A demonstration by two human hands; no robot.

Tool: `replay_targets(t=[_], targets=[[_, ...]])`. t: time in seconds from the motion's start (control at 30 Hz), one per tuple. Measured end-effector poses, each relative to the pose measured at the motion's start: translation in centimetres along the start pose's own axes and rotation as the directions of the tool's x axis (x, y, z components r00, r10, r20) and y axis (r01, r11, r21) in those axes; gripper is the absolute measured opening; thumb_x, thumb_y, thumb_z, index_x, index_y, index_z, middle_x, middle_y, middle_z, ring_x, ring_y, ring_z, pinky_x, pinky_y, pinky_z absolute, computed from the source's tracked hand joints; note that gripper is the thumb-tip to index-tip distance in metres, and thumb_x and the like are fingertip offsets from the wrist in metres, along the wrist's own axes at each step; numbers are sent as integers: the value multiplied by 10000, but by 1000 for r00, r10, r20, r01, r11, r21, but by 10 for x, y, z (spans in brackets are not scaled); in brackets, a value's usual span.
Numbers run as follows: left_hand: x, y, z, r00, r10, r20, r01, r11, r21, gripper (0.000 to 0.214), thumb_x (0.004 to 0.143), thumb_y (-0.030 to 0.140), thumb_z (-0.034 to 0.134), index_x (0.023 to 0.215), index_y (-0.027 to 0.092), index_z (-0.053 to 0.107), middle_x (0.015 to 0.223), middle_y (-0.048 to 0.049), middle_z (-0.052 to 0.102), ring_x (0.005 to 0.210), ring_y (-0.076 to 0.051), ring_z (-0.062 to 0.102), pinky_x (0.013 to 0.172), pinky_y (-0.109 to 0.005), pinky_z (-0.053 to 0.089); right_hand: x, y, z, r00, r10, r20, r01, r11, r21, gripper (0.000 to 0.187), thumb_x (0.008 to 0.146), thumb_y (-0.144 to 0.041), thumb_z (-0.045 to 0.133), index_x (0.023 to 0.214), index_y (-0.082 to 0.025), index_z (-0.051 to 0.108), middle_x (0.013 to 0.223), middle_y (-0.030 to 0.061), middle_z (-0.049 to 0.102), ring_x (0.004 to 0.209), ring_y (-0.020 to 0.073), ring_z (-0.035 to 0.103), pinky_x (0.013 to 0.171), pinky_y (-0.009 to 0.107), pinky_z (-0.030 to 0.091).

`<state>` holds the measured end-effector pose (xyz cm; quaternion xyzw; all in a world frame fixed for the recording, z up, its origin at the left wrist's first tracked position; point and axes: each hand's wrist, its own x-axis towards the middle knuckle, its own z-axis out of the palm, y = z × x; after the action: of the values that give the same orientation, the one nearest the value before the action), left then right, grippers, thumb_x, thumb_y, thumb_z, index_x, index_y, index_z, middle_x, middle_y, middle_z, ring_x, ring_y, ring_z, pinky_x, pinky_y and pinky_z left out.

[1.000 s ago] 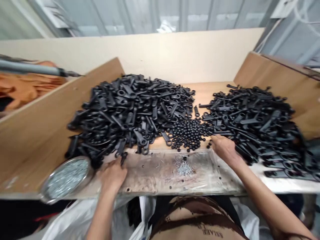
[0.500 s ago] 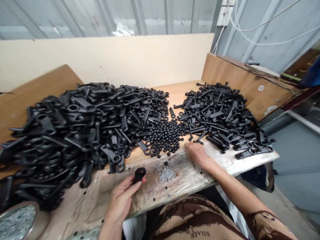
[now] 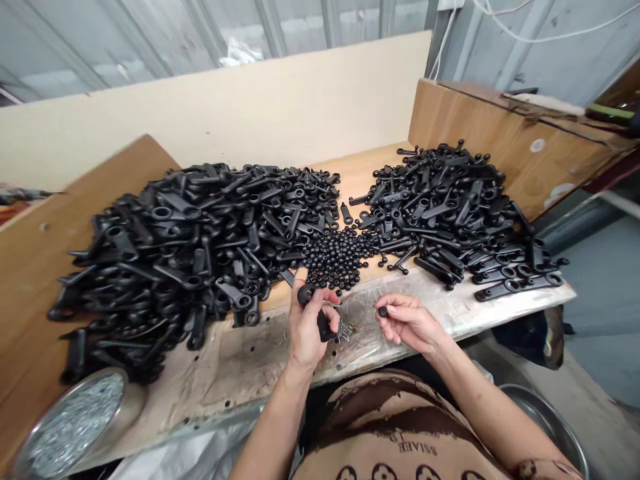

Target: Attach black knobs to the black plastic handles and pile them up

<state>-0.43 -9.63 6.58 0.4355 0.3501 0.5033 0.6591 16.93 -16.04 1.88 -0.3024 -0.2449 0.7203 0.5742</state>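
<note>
My left hand [image 3: 306,337] is closed around a black plastic crank handle [image 3: 305,295], whose rounded end stands up by the thumb. Part of the handle lies hidden behind my fingers. To the right, my right hand [image 3: 413,325] pinches a small round black cap [image 3: 383,311] between thumb and fingertips. The two hands are apart. Small silver screws [image 3: 345,331] lie on the work surface just beside my left hand, partly covered by it. Beyond the hands sits a heap of small round black knobs [image 3: 334,257].
A large pile of black handles [image 3: 200,233] fills the left side, and another pile of handles [image 3: 440,207] stands at the right. A metal bowl of screws [image 3: 75,420] is at the front left. Wooden boards [image 3: 500,140] border the table.
My left hand has moved right and up with the handle and turned it. My right hand has come back from beside the knob heap and now holds a small cap. The view has shifted.
</note>
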Motion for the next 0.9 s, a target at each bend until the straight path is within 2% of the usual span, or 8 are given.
replay_targets(t=[0.07, 0.17, 0.3, 0.47, 0.53, 0.6, 0.8, 0.9], targets=[[0, 7, 6, 998, 63, 4, -63, 998, 1, 511, 815, 377, 510, 1274, 305, 296, 709, 33, 585, 346, -48, 433, 341, -162, 298, 0, 4, 6, 999, 18, 32, -19, 1000, 25, 171, 727, -245, 660, 863, -143, 644, 632, 15, 628, 443, 95, 572, 345, 146, 409], [1, 13, 10, 994, 104, 32, -102, 994, -49, 457, 821, 436, 485, 1235, 278, 372, 700, 20, 580, 380, -53, 452, 353, -160, 311, -1, 8, 19, 998, 33, 45, -33, 999, -3, 166, 721, -249, 668, 850, -147, 649, 625, 13, 630, 442, 95, 570, 349, 148, 405], [3, 12, 14, 998, 53, 46, -46, 990, -134, 324, 791, 376, 552, 1075, 231, 494, 637, 36, 544, 403, -56, 458, 382, -165, 325, -4, 13, 37, 995, -93, -21, 86, 970, -227, 182, 738, -268, 660, 884, -159, 654, 612, 4, 625, 471, 87, 558, 419, 168, 428], [2, 9, 18, 998, 15, 56, -5, 985, -170, 260, 739, 282, 627, 972, 230, 524, 655, 51, 532, 379, -31, 430, 375, -151, 305, -5, 16, 49, 936, -352, 15, 278, 713, -643, 215, 784, -286, 611, 963, -181, 665, 690, 14, 633, 575, 106, 561, 547, 216, 466], [1, 8, 19, 999, 19, 42, -11, 983, -184, 262, 741, 278, 627, 980, 237, 528, 647, 56, 525, 360, -22, 406, 364, -146, 289, -5, 16, 49, 907, -412, 88, 339, 589, -733, 207, 791, -278, 601, 963, -187, 670, 785, 35, 652, 633, 120, 575, 599, 235, 476], [1, 8, 20, 1000, 21, 20, -17, 982, -189, 306, 740, 276, 628, 1027, 250, 526, 638, 61, 517, 351, -17, 388, 358, -142, 274, -5, 17, 49, 898, -423, 120, 358, 545, -758, 201, 790, -274, 601, 958, -192, 674, 801, 37, 655, 645, 124, 580, 621, 243, 482], [-4, 8, 23, 999, 20, -28, -23, 992, -125, 389, 725, 293, 646, 1094, 249, 534, 624, 63, 496, 365, -13, 363, 355, -147, 246, -5, 26, 48, 964, -263, -31, 199, 795, -574, 214, 765, -325, 623, 899, -163, 666, 557, -11, 596, 463, 96, 535, 457, 205, 462], [-10, 6, 25, 995, 69, -73, -71, 997, -21, 373, 724, 314, 648, 1082, 253, 559, 640, 60, 496, 394, -16, 357, 368, -158, 274, -7, 27, 49, 962, -270, -43, 194, 785, -588, 177, 759, -310, 629, 846, -158, 655, 508, -25, 565, 418, 91, 509, 415, 198, 436]])
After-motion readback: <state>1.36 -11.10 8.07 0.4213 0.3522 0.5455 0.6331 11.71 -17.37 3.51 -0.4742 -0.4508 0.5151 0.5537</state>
